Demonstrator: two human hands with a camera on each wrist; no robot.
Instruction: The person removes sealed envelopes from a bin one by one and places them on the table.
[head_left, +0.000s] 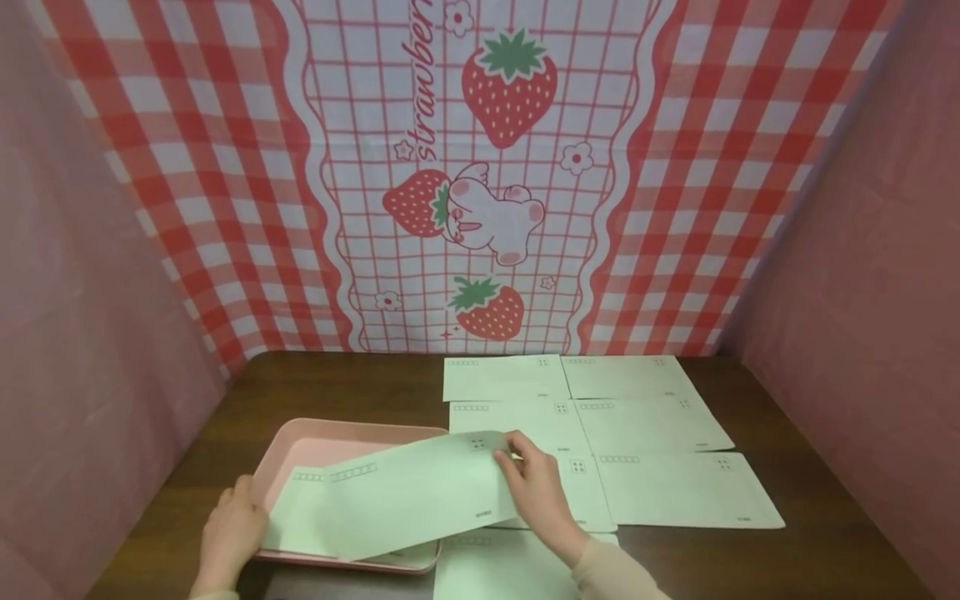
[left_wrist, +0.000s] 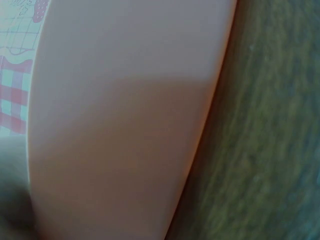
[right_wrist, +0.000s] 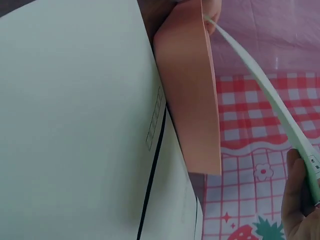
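My right hand (head_left: 538, 492) pinches the right edge of a pale envelope (head_left: 420, 496), thumb on its face. The envelope is printed with a row of small boxes and a stamp square. It slants above a pink tray (head_left: 341, 427), its left part over another envelope (head_left: 292, 517) lying in the tray. My left hand (head_left: 234, 527) grips the tray's left rim. In the left wrist view the tray's outer wall (left_wrist: 130, 115) fills the middle, with a blurred bit of hand at the left edge. Fingers (right_wrist: 295, 192) hold the envelope in the right wrist view.
Several matching envelopes (head_left: 678, 492) lie in two columns on the right of the brown wooden table (head_left: 360, 383). One more envelope (head_left: 510, 571) lies at the front edge. A strawberry-print checked cloth (head_left: 480, 167) hangs behind, with pink curtains (head_left: 862, 250) at the sides.
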